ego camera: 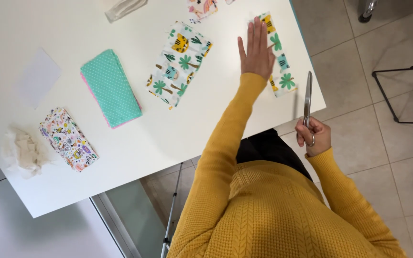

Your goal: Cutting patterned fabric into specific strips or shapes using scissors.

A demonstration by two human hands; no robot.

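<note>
My left hand lies flat, fingers together, on a narrow strip of white fabric printed with tigers and green palms, near the table's right edge. My right hand is off the table edge, closed on the handles of a pair of scissors. The blades are closed and point up toward the strip. Both arms wear yellow knit sleeves.
The white table also holds a wider tiger-print piece, a folded teal dotted fabric, a pastel print piece, crumpled beige cloth and a white paper square. Tiled floor and a black metal frame lie to the right.
</note>
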